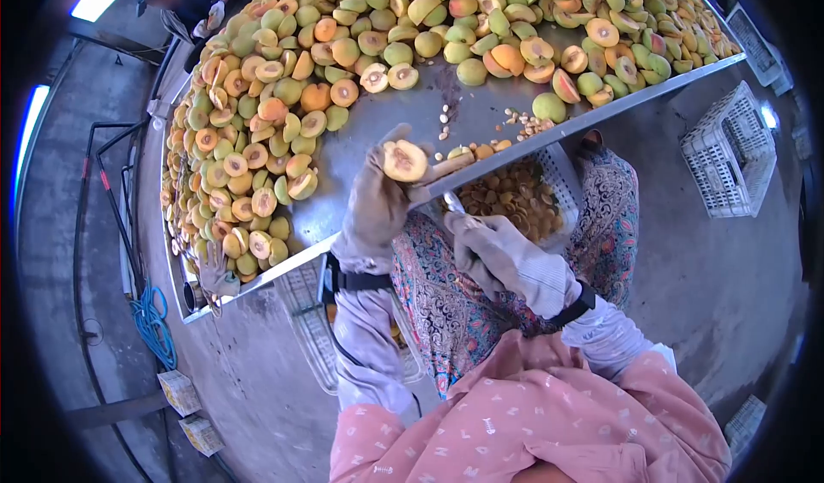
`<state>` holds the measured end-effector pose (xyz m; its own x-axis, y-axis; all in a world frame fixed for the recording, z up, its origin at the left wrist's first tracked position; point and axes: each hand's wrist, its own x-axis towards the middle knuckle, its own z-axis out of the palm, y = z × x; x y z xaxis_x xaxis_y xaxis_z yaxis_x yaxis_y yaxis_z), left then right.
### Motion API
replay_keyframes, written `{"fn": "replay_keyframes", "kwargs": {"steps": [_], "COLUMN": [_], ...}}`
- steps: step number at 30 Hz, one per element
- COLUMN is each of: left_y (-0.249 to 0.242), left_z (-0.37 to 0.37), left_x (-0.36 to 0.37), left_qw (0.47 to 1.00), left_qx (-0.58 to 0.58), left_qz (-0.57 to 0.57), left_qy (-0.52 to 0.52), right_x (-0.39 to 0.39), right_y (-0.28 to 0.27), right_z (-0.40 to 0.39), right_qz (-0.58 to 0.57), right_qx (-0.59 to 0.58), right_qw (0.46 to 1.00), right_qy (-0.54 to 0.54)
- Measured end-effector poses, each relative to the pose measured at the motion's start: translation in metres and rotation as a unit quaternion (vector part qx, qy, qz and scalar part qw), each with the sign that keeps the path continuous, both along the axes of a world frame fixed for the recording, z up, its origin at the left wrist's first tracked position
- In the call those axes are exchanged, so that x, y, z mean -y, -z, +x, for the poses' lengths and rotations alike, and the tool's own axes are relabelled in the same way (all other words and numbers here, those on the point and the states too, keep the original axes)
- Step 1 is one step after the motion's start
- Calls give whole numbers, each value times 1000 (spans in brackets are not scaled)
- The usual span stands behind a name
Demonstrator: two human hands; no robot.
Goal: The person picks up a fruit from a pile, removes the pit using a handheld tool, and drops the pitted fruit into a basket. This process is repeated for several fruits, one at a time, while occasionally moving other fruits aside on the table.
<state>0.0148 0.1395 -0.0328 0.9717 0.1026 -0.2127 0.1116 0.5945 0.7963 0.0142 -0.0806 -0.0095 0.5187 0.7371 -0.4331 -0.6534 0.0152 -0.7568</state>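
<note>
My left hand, in a soiled work glove, grips a halved peach at the table's near edge, its cut face turned up. Lower and to the right, my right hand, also gloved, is closed around a small metal tool; its tip is too small to tell the kind. On the steel table near my hands lie several loose pits and small peach pieces. Below the edge, between my knees, a white plastic crate holds many brownish pits or pieces.
A large heap of whole and halved peaches covers the table's far and left parts. A spare glove lies at the left corner. Another crate stands right; one sits beneath my left arm. A co-worker is at far left, near a blue hose.
</note>
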Motion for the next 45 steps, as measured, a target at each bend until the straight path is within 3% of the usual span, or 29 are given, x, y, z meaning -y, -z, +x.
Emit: {"fn": "replay_keyframes", "kwargs": {"steps": [2, 4, 6, 9, 13, 16, 18, 22, 25, 27, 28, 29, 31, 36, 38, 42, 44, 45], "left_y": [-13, -18, -23, -47, -54, -60, -63, -67, -64, -62, -63, -64, -62, -66, -65, -65, -61, -61], "left_z": [-16, -27, -32, -41, -46, -46, -47, -44, -39, -38, -37, -37, -39, -38, -36, -36, -36, -35], "left_x": [34, 59, 69, 98, 104, 109, 109, 125, 129, 130, 131, 132, 130, 128, 131, 136, 139, 141], "left_qw": [998, 990, 983, 984, 989, 989, 994, 989, 983, 984, 984, 984, 983, 993, 992, 990, 992, 993], "left_qx": [54, 131, 179, 71, 66, 22, 15, 10, -6, -17, -19, -36, -56, -64, -58, -50, -57, -62], "left_qz": [-39, -2, -6, -79, -66, -18, 0, 46, 85, 93, 93, 98, 103, 77, 99, 129, 113, 99], "left_qy": [-15, -57, -40, -143, -111, -143, -110, -143, -160, -148, -148, -142, -138, -68, -57, -26, -26, -28], "right_x": [-5, -7, -6, -3, 1, 4, 5, 7, 10, 18, 23, 28, 34, 41, 43, 46, 49, 49], "right_y": [-3, -10, -18, -15, -5, -11, -12, -14, 0, -14, -18, -22, -15, -31, -20, -21, -23, -20], "right_z": [-2, -5, -8, -14, -24, -28, -29, -30, -28, -24, -22, -22, -22, -17, -15, -21, -29, -30], "right_qz": [-4, -3, -61, -114, -122, -149, -210, -243, -155, -99, -99, -30, 72, 70, 146, 128, 20, 18], "right_qx": [9, 22, 28, 75, 170, 219, 281, 282, 229, 52, 51, 12, -43, -180, -331, -280, -81, -114], "right_qw": [1000, 1000, 997, 990, 975, 963, 936, 928, 960, 993, 994, 999, 994, 975, 921, 943, 996, 993], "right_qy": [-9, -19, 26, 37, 75, 56, 36, 30, 39, -21, -20, -32, -68, -114, -146, -125, -33, -32]}}
